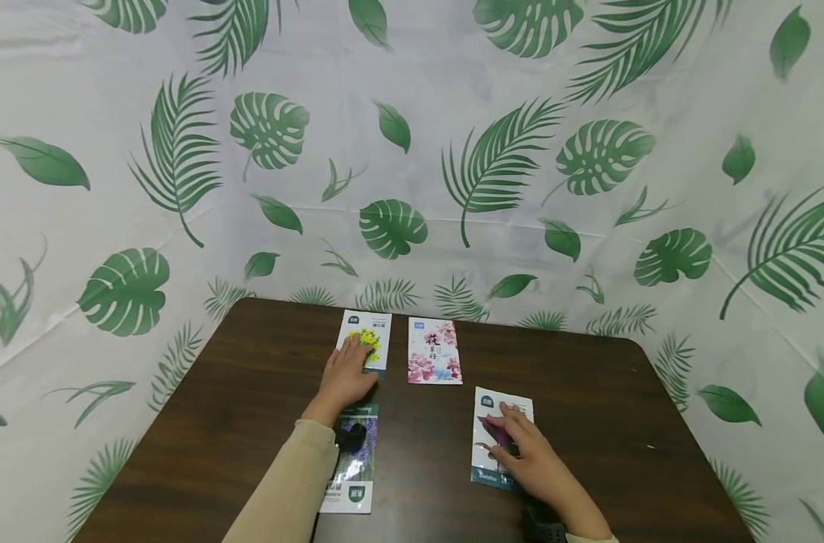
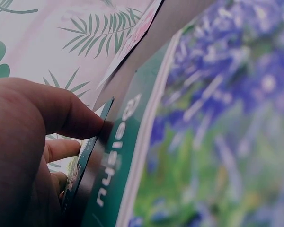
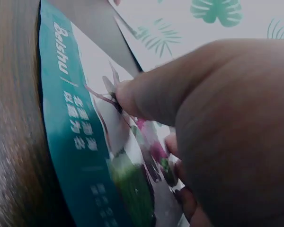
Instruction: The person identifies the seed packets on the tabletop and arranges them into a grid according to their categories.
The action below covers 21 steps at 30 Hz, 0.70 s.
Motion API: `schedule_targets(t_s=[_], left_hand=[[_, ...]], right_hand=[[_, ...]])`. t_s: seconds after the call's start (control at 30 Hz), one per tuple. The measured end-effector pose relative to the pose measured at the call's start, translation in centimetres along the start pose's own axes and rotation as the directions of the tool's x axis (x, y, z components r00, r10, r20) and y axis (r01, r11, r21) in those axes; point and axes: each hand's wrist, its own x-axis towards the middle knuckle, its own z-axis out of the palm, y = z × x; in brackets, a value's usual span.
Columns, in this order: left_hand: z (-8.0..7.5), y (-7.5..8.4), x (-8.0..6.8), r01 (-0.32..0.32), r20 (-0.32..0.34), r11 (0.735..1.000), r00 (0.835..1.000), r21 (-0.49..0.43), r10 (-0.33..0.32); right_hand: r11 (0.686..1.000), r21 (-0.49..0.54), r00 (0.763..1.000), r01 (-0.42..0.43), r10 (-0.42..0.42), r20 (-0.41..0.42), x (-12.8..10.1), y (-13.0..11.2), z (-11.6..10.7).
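Observation:
Four flower seed packets lie on a dark brown table [image 1: 235, 407]. My left hand [image 1: 352, 362] rests with straight fingers on the lower left of the yellow-flower packet [image 1: 373, 330]. My left forearm crosses the lavender packet [image 1: 353, 471], which fills the left wrist view [image 2: 217, 132]; there the left hand [image 2: 57, 142] has its thumb against a packet's edge. My right hand [image 1: 505, 434] lies flat on the magenta-flower packet [image 1: 493, 403]. In the right wrist view the right hand [image 3: 146, 123] presses its thumb on that packet [image 3: 80, 142]. A pink-blossom packet [image 1: 434, 351] lies untouched between the hands.
A white cloth printed with green leaves [image 1: 412, 151] hangs as a backdrop behind and around the table. The table's rounded far corners and side edges are in view. Bare wood shows to the left and right of the packets.

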Motion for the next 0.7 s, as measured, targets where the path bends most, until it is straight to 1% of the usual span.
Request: schedule_targets(t_s=[0.07, 0.17, 0.33, 0.5, 0.6, 0.7], left_hand=[[0.0, 0.0, -0.2, -0.001, -0.005, 1.0, 1.0, 0.001, 0.001], [0.1, 0.1, -0.3, -0.006, -0.011, 1.0, 1.0, 0.0, 0.006], [0.0, 0.2, -0.2, -0.006, -0.009, 1.0, 1.0, -0.003, 0.006], [-0.1, 0.3, -0.5, -0.011, -0.015, 1.0, 1.0, -0.01, 0.011], [-0.2, 0.4, -0.5, -0.012, -0.01, 1.0, 1.0, -0.015, 0.012], [-0.2, 0.4, -0.6, -0.014, -0.007, 1.0, 1.0, -0.017, 0.014]], right_hand=[[1.0, 0.022, 0.999, -0.018, 0.017, 0.027, -0.1, -0.3, 0.1], [0.999, 0.022, 0.998, -0.034, 0.032, 0.057, -0.2, -0.5, 0.2], [0.999, -0.018, 0.999, 0.031, -0.03, 0.025, 0.1, -0.9, 0.5], [0.997, -0.009, 0.997, 0.079, -0.079, 0.012, 0.3, -1.8, 1.1], [0.994, 0.032, 0.994, 0.106, -0.106, 0.019, 0.4, -2.3, 1.6], [0.993, 0.065, 0.993, 0.1, -0.103, 0.05, 0.4, -2.9, 2.2]])
